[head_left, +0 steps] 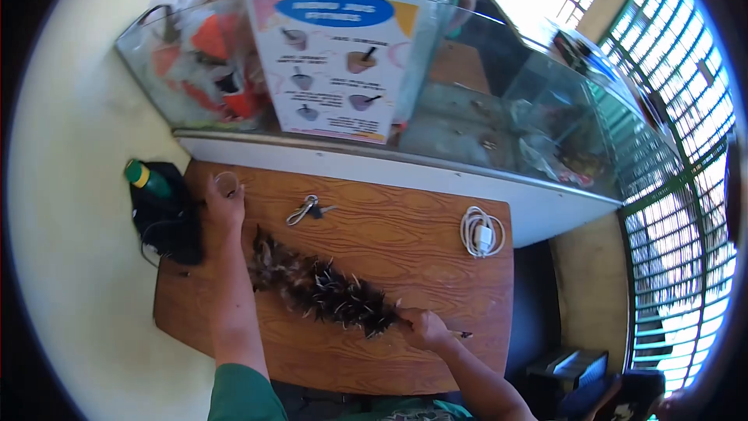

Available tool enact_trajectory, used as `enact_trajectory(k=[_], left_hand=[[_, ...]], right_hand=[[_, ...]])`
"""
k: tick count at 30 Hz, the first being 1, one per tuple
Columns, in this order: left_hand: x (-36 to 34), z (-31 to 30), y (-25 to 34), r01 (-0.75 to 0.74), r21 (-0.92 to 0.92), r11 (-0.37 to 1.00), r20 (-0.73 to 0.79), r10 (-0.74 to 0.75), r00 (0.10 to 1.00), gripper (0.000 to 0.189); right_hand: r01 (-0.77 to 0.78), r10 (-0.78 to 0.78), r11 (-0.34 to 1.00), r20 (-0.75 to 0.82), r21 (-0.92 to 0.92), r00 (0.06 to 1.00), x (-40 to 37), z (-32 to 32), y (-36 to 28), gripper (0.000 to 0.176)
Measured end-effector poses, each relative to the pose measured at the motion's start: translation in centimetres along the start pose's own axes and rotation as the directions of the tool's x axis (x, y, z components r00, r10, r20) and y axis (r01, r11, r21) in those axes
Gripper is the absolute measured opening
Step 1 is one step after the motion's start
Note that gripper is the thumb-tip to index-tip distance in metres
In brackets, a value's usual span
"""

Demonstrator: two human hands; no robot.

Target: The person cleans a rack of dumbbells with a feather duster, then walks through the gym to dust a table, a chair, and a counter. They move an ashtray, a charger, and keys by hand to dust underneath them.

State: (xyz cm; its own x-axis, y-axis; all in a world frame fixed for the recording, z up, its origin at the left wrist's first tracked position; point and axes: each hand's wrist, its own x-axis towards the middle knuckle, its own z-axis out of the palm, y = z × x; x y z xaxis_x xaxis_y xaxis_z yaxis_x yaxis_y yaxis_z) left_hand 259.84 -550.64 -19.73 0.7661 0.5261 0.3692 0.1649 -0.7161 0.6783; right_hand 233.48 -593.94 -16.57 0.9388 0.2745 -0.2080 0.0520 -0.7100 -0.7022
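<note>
On the wooden table (374, 226), my right hand (425, 329) is closed round the handle end of a dark feather duster (339, 292). The duster's feathers stretch left across the table towards my left forearm. My left hand (226, 201) holds a small clear cup (226, 184) near the table's back left corner. Between the hands and farther back lie keys on a cord (313, 209). A coiled white cable with a charger (482, 235) rests at the right side of the table.
A glass display case (460, 129) with a menu sign (335, 70) stands behind the table. A black bag (167, 222) with a green bottle (148, 178) is at the left edge. Barred windows (678, 164) are on the right, above a dark box (569, 370) low down.
</note>
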Motion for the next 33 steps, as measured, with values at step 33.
enact_trajectory(k=[33], left_hand=[[-12.3, 7.3, 18.9, -0.296, 0.252, 0.921, 0.569, 0.106, 0.816, 0.08]], right_hand=[[0.065, -0.065, 0.997, -0.013, 0.05, 0.998, -2.2, -1.5, 2.3, 0.031]])
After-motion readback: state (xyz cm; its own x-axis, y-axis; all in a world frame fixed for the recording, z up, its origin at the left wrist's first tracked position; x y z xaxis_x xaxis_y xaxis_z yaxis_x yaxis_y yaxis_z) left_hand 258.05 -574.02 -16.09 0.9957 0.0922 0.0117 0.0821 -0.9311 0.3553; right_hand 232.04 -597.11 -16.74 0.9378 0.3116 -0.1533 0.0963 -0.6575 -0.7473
